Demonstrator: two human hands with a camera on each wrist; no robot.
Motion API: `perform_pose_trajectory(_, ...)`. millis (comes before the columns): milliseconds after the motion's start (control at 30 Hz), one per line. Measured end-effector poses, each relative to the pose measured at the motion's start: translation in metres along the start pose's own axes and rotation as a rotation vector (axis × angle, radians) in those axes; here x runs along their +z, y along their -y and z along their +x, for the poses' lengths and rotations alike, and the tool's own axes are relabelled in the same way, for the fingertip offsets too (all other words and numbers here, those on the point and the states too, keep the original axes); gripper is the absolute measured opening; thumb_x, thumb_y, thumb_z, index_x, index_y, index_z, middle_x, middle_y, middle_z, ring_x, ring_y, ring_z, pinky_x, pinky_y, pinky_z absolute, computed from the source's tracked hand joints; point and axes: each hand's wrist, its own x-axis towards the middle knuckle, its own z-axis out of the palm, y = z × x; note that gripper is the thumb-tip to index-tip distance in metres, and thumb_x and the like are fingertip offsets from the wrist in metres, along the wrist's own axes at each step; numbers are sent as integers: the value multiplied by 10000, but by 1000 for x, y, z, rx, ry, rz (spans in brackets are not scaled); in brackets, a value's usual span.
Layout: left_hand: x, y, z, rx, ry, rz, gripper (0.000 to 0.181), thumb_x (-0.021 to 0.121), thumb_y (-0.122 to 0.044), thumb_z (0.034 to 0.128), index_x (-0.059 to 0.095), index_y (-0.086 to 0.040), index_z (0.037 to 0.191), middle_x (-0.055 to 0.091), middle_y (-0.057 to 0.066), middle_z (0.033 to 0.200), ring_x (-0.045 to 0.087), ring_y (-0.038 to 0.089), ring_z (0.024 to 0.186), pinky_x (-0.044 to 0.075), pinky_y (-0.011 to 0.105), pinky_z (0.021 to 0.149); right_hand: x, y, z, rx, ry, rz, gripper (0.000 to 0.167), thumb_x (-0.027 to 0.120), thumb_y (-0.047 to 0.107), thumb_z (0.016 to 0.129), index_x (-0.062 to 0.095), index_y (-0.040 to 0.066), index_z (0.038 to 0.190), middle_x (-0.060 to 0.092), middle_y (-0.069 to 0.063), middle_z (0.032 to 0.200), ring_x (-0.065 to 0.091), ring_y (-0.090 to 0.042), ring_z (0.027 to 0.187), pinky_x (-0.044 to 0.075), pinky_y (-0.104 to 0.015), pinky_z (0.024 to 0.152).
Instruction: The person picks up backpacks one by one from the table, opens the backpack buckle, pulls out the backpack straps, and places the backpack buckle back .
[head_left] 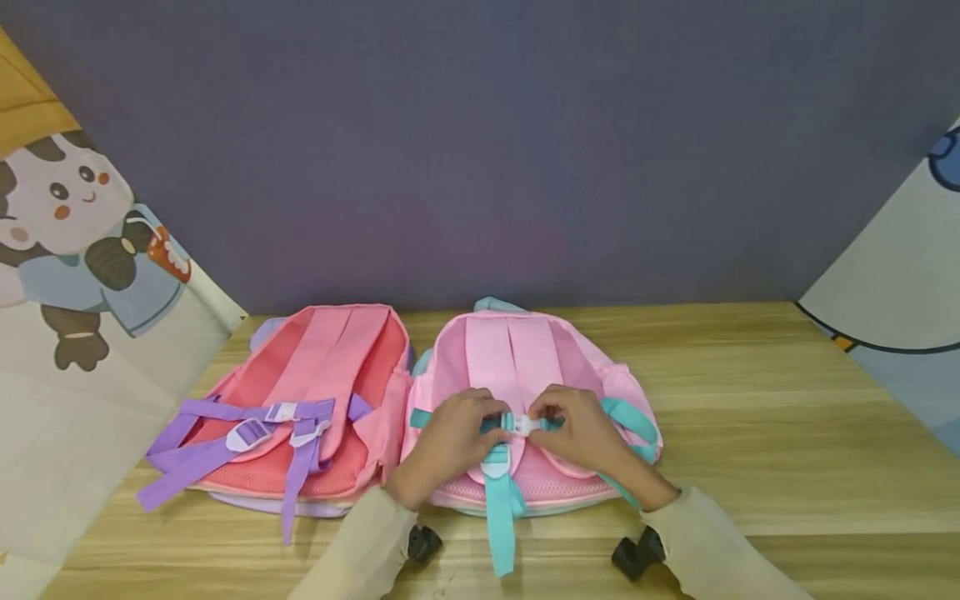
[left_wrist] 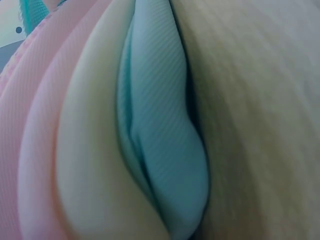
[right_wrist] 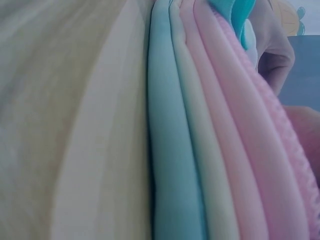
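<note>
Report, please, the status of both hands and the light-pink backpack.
Left hand, right hand pinching opposite ends of white buckle. Light-pink backpack lying straps-up on table. No obstruction seen; latching unclear.

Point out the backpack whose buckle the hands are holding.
The light pink backpack with teal straps, on the right: left hand and right hand hold its white buckle. No hand holds the coral backpack, with purple straps.

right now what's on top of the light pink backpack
The light pink backpack has teal straps and a white buckle over it, with the left hand and right hand at the buckle. The hands hide parts of the straps and backpack beneath.
</note>
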Motion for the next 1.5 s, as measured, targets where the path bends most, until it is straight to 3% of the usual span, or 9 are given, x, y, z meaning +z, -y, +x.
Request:
perform_pose_trajectory(867,-1,2,-2,0,-55,-34,166,760,-114,780,732,-82,940,618,-31,765,535,98,701,472,264,686,-3,0,-1,61,-12,134,157,703,-22,665,659,94,761,619,13,751,548,-100,721,510,-247,676)
perform_pose_trajectory(1167,-1,3,-1,17,-97,-46,158,776,-119,763,731,-87,911,600,-37,730,507,92,667,451,242,652,-4,-1,0,81,-15,117,175,688,-23,652,648,123,738,597,35,725,525,-87,698,481,-229,655)
perform_pose_trajectory(1500,-1,2,0,20,-96,-50,164,777,-122,772,734,-84,925,628,-27,755,543,94,691,468,253,672,-5,-1,0,85,6,113,160,714,-16,667,659,106,756,612,25,748,536,-82,720,497,-232,680)
